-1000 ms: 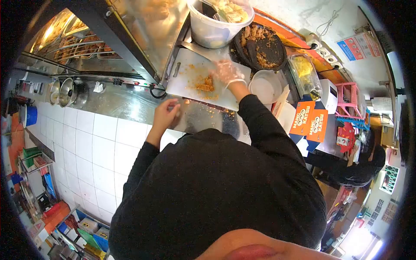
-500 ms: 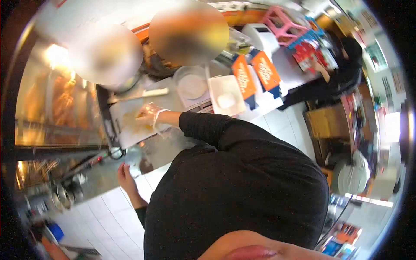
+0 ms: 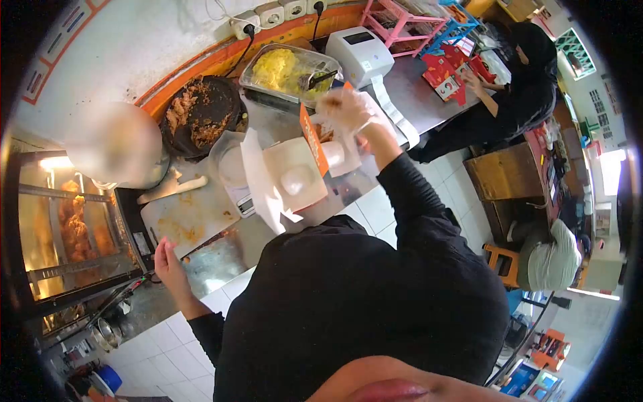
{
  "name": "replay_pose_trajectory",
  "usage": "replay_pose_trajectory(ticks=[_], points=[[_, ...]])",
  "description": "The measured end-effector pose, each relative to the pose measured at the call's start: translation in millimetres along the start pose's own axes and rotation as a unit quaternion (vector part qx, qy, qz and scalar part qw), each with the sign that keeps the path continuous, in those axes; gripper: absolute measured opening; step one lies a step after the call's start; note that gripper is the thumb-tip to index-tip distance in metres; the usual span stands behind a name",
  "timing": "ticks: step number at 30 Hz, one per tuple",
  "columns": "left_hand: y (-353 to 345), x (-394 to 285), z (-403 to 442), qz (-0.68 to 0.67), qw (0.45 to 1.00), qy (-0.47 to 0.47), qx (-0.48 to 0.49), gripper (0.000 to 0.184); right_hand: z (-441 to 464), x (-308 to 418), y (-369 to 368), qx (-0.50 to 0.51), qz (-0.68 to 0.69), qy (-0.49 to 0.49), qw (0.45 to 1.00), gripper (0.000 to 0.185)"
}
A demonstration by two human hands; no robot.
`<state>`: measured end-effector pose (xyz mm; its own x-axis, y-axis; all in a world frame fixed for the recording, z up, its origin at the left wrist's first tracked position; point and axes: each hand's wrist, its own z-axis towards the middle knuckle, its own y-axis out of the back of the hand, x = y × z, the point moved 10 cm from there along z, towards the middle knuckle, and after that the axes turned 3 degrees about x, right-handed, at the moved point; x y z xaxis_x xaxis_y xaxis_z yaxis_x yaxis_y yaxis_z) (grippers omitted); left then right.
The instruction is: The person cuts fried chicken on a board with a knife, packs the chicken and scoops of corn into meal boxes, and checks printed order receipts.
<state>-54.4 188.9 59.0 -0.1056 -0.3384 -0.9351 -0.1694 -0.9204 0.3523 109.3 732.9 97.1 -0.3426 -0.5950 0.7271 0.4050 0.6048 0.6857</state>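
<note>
Since earlier, the right hand (image 3: 351, 110), in crinkled clear plastic, had left the flat cutting board (image 3: 191, 218). The bare left hand (image 3: 167, 260) hung loosely curled around nothing, the board at its one o'clock. Rightward stood an open, squarish card box (image 3: 278, 161); rough brown food (image 3: 325, 131) lay at the gloved hand's seven o'clock, whose bent, blurred fingers hid any hold.
</note>
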Motion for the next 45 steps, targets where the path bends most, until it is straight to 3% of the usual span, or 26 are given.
replay_pose_trajectory(ticks=[3, 7, 9, 10, 11, 13, 14, 15, 17, 18, 20, 22, 24, 25, 27, 31, 33, 34, 35, 37, 39, 41, 42, 43, 45], points=[[-67.0, -53.2, -14.0, -0.025, 0.999, -0.016, 0.024, 0.026, 1.4, -39.5, -48.2, 0.033, -0.130, 0.150, 0.980, 0.027], [-124.2, -89.7, -36.7, -0.053, 0.998, -0.008, 0.044, 0.026, -4.7, -36.0, -43.1, 0.012, -0.085, 0.204, 0.975, 0.031], [-150.6, -97.4, -51.9, -0.060, 0.995, 0.017, 0.078, 0.026, -0.8, -44.0, -39.9, 0.073, -0.063, 0.137, 0.986, 0.035], [-162.5, -101.2, -58.2, -0.067, 0.994, 0.015, 0.086, 0.026, -4.9, -46.8, -47.0, 0.053, -0.150, 0.180, 0.971, 0.039], [-169.4, -102.7, -61.8, -0.068, 0.995, 0.019, 0.075, 0.026, -9.9, -47.6, -52.0, 0.060, -0.150, 0.189, 0.969, 0.039], [-191.6, -117.0, -66.2, -0.059, 0.992, -0.024, 0.110, 0.026, -21.3, -67.3, -75.4, 0.205, -0.176, 0.035, 0.962, 0.047], [-196.7, -121.8, -67.2, -0.072, 0.992, -0.015, 0.104, 0.025, -23.1, -100.0, -111.8, 0.204, -0.180, 0.116, 0.955, 0.056], [-196.3, -123.2, -65.2, -0.073, 0.993, -0.016, 0.096, 0.025, -18.2, -92.2, -101.5, 0.206, -0.182, 0.123, 0.954, 0.056], [-193.4, -125.5, -59.9, -0.076, 0.993, -0.028, 0.081, 0.025, -16.1, -15.8, -53.0, 0.185, -0.111, 0.280, 0.935, 0.060], [-191.2, -126.2, -57.8, -0.079, 0.994, -0.025, 0.070, 0.025, -3.6, -3.4, -40.2, 0.188, -0.285, 0.269, 0.901, 0.050], [-184.3, -127.7, -51.4, -0.081, 0.996, 0.000, 0.039, 0.024, 33.9, 30.0, 21.9, 0.093, -0.085, 0.431, 0.893, 0.039], [-191.9, -140.7, -40.9, -0.080, 0.996, -0.021, 0.032, 0.024, 111.3, 8.3, 24.5, 0.193, -0.074, 0.187, 0.960, 0.032], [-202.2, -154.6, -26.1, -0.078, 0.996, -0.042, 0.023, 0.023, 178.8, -48.4, -22.7, 0.277, -0.347, 0.174, 0.879, 0.032], [-213.0, -166.5, -16.1, -0.043, 0.995, -0.072, 0.044, 0.022, 187.3, -59.1, -31.2, 0.277, -0.350, 0.181, 0.876, 0.032], [-229.5, -187.8, 6.5, -0.007, 0.993, -0.102, 0.057, 0.021, 188.9, -81.3, -62.6, 0.390, -0.392, 0.222, 0.803, 0.032], [-261.8, -238.2, 49.4, -0.003, 0.984, -0.157, 0.089, 0.020, 181.3, -91.9, -76.7, 0.386, -0.416, 0.284, 0.773, 0.033], [-285.0, -248.4, 69.8, 0.003, 0.981, -0.165, 0.104, 0.020, 187.7, -88.8, -69.0, 0.320, -0.422, 0.269, 0.805, 0.038], [-301.8, -249.9, 79.9, 0.007, 0.976, -0.179, 0.125, 0.020, 184.8, -82.2, -66.2, 0.254, -0.391, 0.353, 0.811, 0.045], [-318.6, -250.9, 90.3, 0.012, 0.970, -0.196, 0.146, 0.021, 190.2, -93.7, -67.9, 0.253, -0.389, 0.358, 0.810, 0.045], [-353.7, -241.9, 109.7, 0.027, 0.963, -0.195, 0.184, 0.024, 169.3, -64.4, -50.0, 0.148, -0.372, 0.458, 0.794, 0.047], [-384.1, -231.3, 124.0, 0.086, 0.956, -0.187, 0.208, 0.026, 167.3, -56.2, -43.4, 0.180, -0.375, 0.413, 0.810, 0.043], [-416.7, -211.1, 139.0, 0.141, 0.946, -0.177, 0.231, 0.029, 161.6, -94.9, -71.0, 0.415, -0.428, 0.294, 0.747, 0.043], [-437.7, -200.4, 145.2, 0.204, 0.925, -0.214, 0.238, 0.035, 168.3, -120.6, -84.9, 0.334, -0.373, 0.414, 0.760, 0.039], [-458.0, -187.0, 149.0, 0.266, 0.899, -0.250, 0.244, 0.041, 168.1, -118.3, -87.5, 0.334, -0.374, 0.414, 0.760, 0.039], [-487.9, -155.1, 166.8, 0.319, 0.880, -0.271, 0.225, 0.049, 179.5, -126.3, -97.9, 0.369, -0.441, 0.315, 0.755, 0.036]])
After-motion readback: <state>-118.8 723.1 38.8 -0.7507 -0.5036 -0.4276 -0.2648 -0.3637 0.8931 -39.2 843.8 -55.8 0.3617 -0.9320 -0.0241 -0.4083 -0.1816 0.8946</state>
